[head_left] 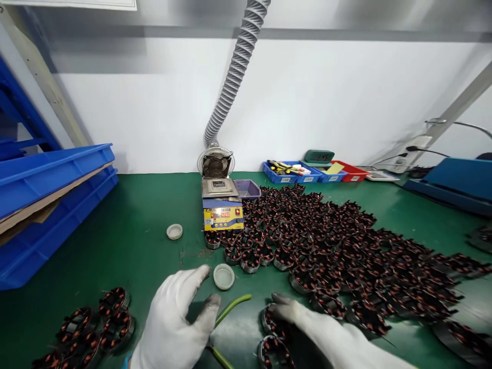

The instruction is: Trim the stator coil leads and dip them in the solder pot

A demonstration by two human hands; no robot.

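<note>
My left hand [175,318], in a white glove with greyed fingertips, is above the bench with thumb and fingers apart. Beside and partly under it is a tool with two green handles [235,307], probably pliers; its head is hidden by the hand. My right hand [319,323], also gloved, has its fingertips on the rim of a ring-shaped motor stator [272,324] with copper windings; its thumb is out of sight. Just below, another stator [274,353] stands on the bench. A small round pale dish [223,277] is beyond my left fingertips.
Many stators [326,241] crowd the right side, with a smaller group [115,328] at front left. A yellow-blue solder pot [223,218] stands at the back under a grey hose [238,66]. Blue trays [77,169] are stacked left; small bins [282,177] line the wall.
</note>
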